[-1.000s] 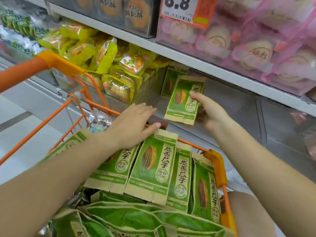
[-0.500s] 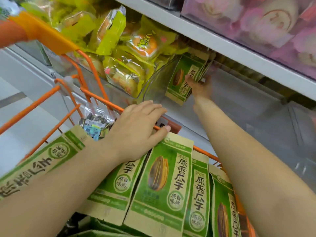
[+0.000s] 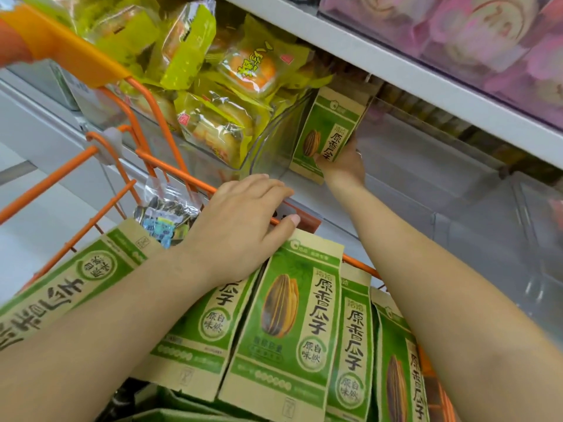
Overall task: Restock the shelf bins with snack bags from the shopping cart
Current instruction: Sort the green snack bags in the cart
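Your right hand (image 3: 342, 167) reaches into a clear plastic shelf bin (image 3: 426, 190) and grips one green and tan seed bag (image 3: 327, 129) by its lower edge, thumb on the printed front, fingers hidden behind it. The bag stands nearly upright against the bin's left wall, just beside a neighbouring bin heaped with yellow pastry packets (image 3: 219, 86).

Your left hand (image 3: 240, 226) lies flat, fingers straight and a little spread, on the row of matching seed bags (image 3: 286, 324) standing in the orange shopping cart (image 3: 91, 166). It presses on their tops and grips nothing. Its fingertips reach the cart's far rim.

The bags look like flat paper pouches with crimped top and bottom seams. Judging by how the held one keeps its shape from a single low pinch, they are probably light and fairly stiff, with loose contents that may shift. The paper looks matte, so slipping seems unlikely. A pinch across the middle or near a seam should hold well; squeezing hard could crease the paper or crush the seeds inside.

A small clear packet (image 3: 166, 213) hangs at the cart's far end. Pink wrapped cakes (image 3: 487, 35) fill the shelf above.
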The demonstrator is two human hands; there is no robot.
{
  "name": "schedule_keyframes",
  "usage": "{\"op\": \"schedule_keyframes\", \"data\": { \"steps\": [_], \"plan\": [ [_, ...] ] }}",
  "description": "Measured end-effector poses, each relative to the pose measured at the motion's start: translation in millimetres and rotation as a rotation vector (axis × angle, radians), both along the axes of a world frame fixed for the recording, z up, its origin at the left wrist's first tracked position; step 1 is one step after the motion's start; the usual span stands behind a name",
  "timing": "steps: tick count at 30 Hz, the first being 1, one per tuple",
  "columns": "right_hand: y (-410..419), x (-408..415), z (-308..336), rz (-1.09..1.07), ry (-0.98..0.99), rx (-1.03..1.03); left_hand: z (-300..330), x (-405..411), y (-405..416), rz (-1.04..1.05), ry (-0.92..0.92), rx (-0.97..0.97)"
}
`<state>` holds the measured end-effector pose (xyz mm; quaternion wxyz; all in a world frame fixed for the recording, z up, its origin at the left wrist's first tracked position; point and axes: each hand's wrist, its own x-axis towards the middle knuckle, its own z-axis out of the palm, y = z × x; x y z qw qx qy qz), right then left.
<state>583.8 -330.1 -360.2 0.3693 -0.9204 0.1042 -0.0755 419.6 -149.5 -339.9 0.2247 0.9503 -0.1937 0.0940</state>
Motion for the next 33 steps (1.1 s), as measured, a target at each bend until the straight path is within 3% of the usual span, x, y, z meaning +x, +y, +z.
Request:
{"op": "schedule_keyframes", "data": {
  "steps": [8,14,18,21,25,30,33],
  "plan": [
    [0.4,4.2,-4.5,-0.019,0.071,0.043,-0.8,0.5,0.2,-0.001,-0.019,-0.009],
    [-0.5,0.8,15.4,-0.090,0.108,0.223,0.1,-0.4,0.9,-0.012,-0.027,-0.006],
    [-4.6,-25.1,53.3,-0.111,-0.034,0.419,6.7,-1.3,2.2,-0.037,0.050,-0.021],
    [-6.6,-67.9,73.4,-0.008,-0.116,0.470,24.3,-2.7,6.9,-0.041,0.149,-0.092],
    [-17.1,-142.3,81.8,0.248,-0.115,0.231,56.6,-9.0,20.9,0.080,0.154,-0.288],
    [-27.4,-234.3,83.4,0.403,0.041,-0.519,85.0,-36.2,41.2,0.186,0.192,-0.038],
    [-28.3,-250.3,79.5,0.455,0.173,-0.418,81.1,-62.7,53.3,0.215,0.219,0.027]
  ]
}}
